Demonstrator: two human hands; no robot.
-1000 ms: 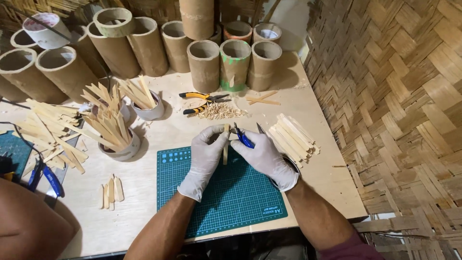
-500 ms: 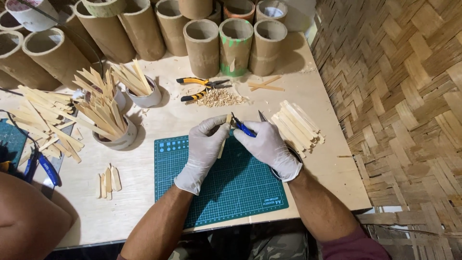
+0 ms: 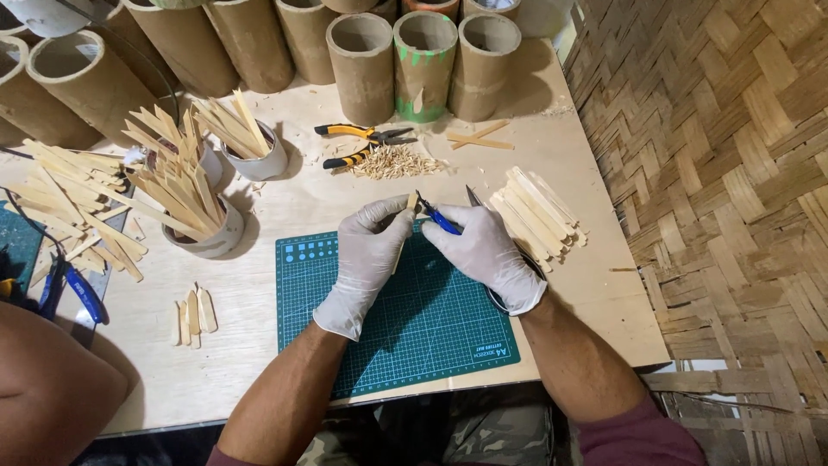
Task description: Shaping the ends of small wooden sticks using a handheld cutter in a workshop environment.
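Both gloved hands meet over the green mat (image 3: pixel 414 328) — the left hand (image 3: pixel 369 259) pinches a bamboo strip (image 3: pixel 409 207) upright, the right hand (image 3: pixel 485 255) is closed around a blue-handled tool (image 3: pixel 438 222) whose tip meets the strip. A stack (image 3: pixel 535 211) of strips lies just right; pliers (image 3: pixel 362 142) sit beyond.

two hands in white gloves are over the mat, the left hand (image 3: pixel 366 259) and the right hand (image 3: pixel 483 255). there is one green cutting mat (image 3: pixel 414 328). there is one pair of yellow and black pliers (image 3: pixel 362 142) and one pile of wood chips (image 3: pixel 397 162). three white cups (image 3: pixel 207 237) hold pointed bamboo sticks. three cardboard tubes (image 3: pixel 423 60) stand in the front row, with more behind, cut off at the edge. about four small cut sticks (image 3: pixel 194 312) lie in a row.
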